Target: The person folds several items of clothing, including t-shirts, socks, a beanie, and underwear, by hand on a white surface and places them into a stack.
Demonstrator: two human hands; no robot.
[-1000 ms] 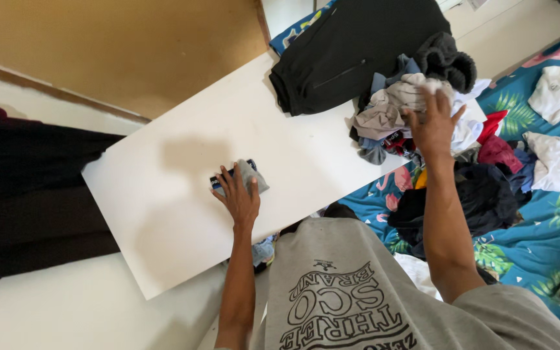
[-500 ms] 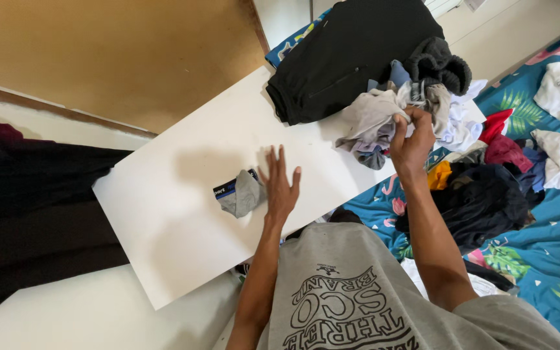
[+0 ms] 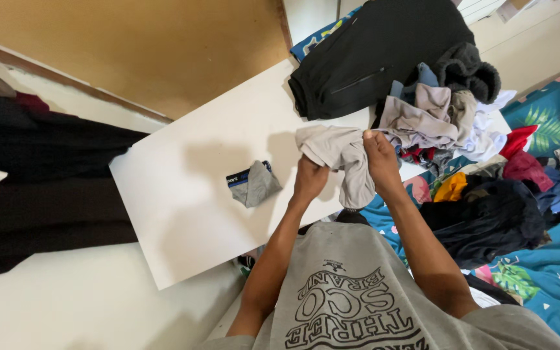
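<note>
Both hands hold one soft, crumpled beige cloth (image 3: 338,155) over the white bench (image 3: 183,201): the left hand (image 3: 309,181) has its grip closed on the lower edge, and the right hand (image 3: 380,159) pinches the top. The cloth hangs long toward the person. A small folded grey garment (image 3: 254,185) with a blue band lies flat just beside it, left of a mixed clothes pile (image 3: 435,116).

The person wears a grey short-sleeved T-shirt (image 3: 358,298) with large outlined block lettering across the chest, dark outlines on the grey cloth, and a small dark emblem above it. Both forearms are bare down to the left hand (image 3: 309,181) and right hand (image 3: 381,159).
</note>
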